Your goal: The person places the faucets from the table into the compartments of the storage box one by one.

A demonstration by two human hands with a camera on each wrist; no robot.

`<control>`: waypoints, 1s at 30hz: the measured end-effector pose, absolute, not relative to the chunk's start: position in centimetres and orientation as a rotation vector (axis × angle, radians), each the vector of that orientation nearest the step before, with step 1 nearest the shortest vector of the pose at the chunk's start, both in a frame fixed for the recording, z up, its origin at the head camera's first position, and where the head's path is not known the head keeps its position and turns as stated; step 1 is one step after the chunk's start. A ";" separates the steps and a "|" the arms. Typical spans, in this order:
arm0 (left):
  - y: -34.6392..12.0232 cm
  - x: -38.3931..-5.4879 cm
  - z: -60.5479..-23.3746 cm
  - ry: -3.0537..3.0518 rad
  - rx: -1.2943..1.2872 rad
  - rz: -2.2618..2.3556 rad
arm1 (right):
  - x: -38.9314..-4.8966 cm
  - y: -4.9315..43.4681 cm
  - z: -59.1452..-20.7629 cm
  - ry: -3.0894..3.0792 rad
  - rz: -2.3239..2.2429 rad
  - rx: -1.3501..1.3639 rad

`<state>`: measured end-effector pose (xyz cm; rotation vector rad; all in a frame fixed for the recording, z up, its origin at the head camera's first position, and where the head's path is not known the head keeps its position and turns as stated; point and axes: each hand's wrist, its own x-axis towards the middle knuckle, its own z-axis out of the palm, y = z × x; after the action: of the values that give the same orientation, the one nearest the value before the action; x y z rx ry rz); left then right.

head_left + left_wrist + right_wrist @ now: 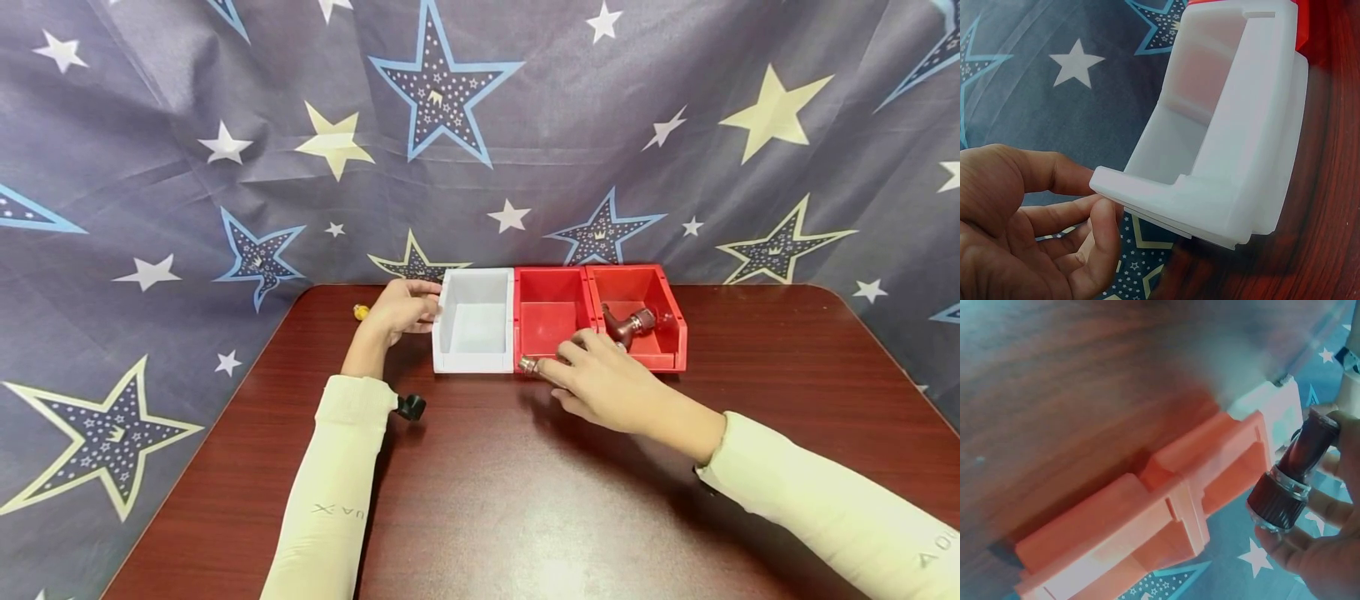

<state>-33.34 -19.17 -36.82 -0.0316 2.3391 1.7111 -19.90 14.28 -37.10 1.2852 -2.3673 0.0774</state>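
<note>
- Table (450,500); top looks glossy, so bins might slide if knocked or tugged; the three stand side by side, touching, near its far edge.
- White bin (474,362), left end of row; bare inner floor shows; too hard a pull on its rim could skew the row.
- Middle red bin (543,325); bare inner floor shows too; its front lip could catch the held piece if the hand stays low.
- Right red bin (667,362); holds a brown piece; knuckles or wrist brushing its front could shove it.
- Right hand (607,383); fingers pinched on a brown fitting, by the fronts of the red bins; smooth tube, so a light fingertip grip could let it roll or drop.
- Left hand (397,312); thumb and finger together on the white bin's rim corner.
- Brown fitting (1300,459); ribbed collar, clear end; in the right fingertips, near the middle bin's front lip.
- Brown piece (618,327); inside the right red bin, partly hidden by fingers; can't tell how firmly it rests.
- Yellow object (361,312); beyond the left wrist; too small to identify.
</note>
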 end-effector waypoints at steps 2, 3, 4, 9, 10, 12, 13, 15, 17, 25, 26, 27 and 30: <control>-19.2 -33.3 -36.8 2.338 -0.031 1.710 | -20.2 14.1 -36.7 -2.352 0.092 1.259; -19.2 -33.3 -36.8 2.338 -0.032 1.709 | -20.3 14.0 -36.6 -2.347 0.102 1.244; -19.1 -33.3 -36.8 2.338 -0.031 1.708 | -20.5 13.9 -36.5 -2.344 0.111 1.226; -19.1 -33.3 -36.7 2.342 -0.033 1.700 | -21.3 13.4 -35.9 -2.362 0.153 1.113; -19.1 -33.3 -36.6 2.342 -0.036 1.701 | -21.5 13.4 -35.8 -2.368 0.161 1.091; -19.0 -33.3 -36.7 2.342 -0.041 1.701 | -21.9 13.2 -35.7 -2.383 0.177 1.052; -19.0 -33.3 -36.7 2.342 -0.044 1.701 | -22.1 13.1 -35.7 -2.390 0.184 1.034; -19.0 -33.3 -36.7 2.342 -0.049 1.704 | -22.7 12.9 -35.7 -2.401 0.188 0.993; -19.1 -33.3 -36.7 2.345 -0.046 1.701 | -23.2 12.7 -35.7 -2.417 0.187 0.948; -19.1 -33.3 -36.7 2.344 -0.043 1.708 | -25.2 11.6 -35.8 -2.534 0.175 0.735; -19.1 -33.3 -36.7 2.342 -0.043 1.708 | -25.4 11.4 -35.8 -2.554 0.178 0.712; -19.1 -33.3 -36.7 2.342 -0.039 1.706 | -25.6 11.3 -35.9 -2.573 0.183 0.692; -19.1 -33.3 -36.7 2.342 -0.037 1.707 | -26.1 10.9 -35.9 -2.633 0.196 0.641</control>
<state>-33.29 -19.06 -36.73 -0.0371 2.3420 1.7069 -26.07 10.89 -35.95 0.6407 -2.6331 0.1963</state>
